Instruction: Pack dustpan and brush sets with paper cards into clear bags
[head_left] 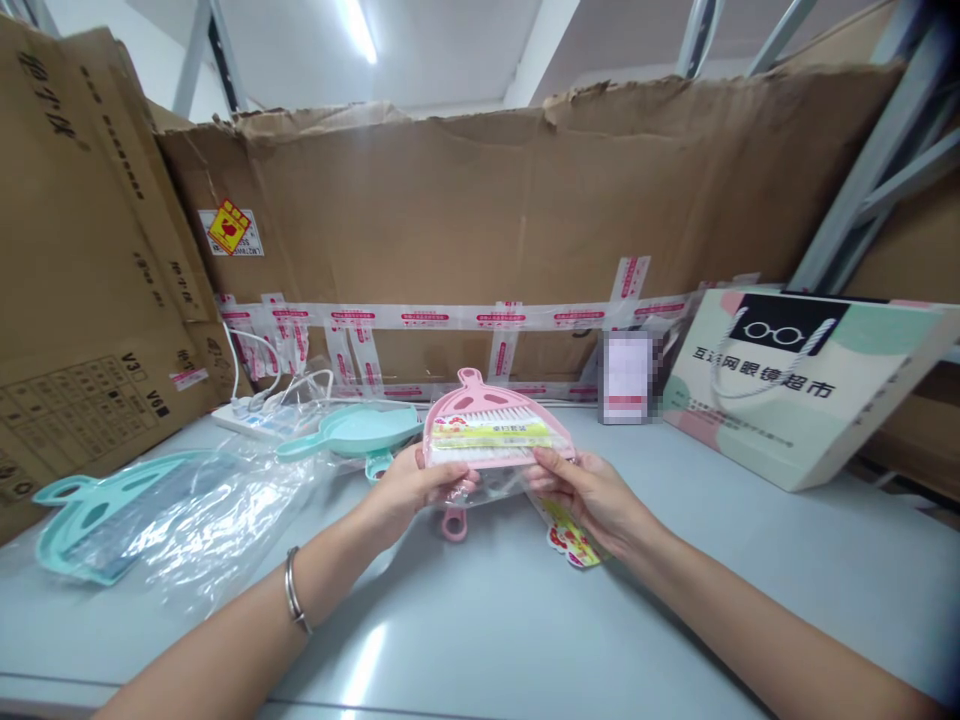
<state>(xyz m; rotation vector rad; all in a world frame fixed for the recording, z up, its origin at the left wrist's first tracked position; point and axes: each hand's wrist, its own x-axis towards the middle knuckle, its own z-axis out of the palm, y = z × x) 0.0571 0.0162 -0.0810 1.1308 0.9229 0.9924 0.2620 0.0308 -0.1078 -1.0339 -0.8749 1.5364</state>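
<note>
Between my hands is a pink dustpan (487, 402) with a white-bristled brush (450, 455) lying in it, in clear plastic wrap with a yellow label (491, 432) across the bristles. My left hand (409, 490) grips its left corner, thumb on top. At the right corner, my right hand (589, 495) closes on it with the thumb in front. A pink looped handle end (454, 524) hangs below the pan. Under my right hand, a yellow and red printed card (571, 535) shows on the table side. The set is held tilted toward me.
Left on the grey table (480, 640) lie a teal dustpan (97, 515) with clear plastic bags (225, 540) and another teal dustpan (360, 430). Behind stands a power strip (259, 415). A phone (628, 380) and a paper gift bag (795, 400) stand right; large cardboard (450, 220) walls the back.
</note>
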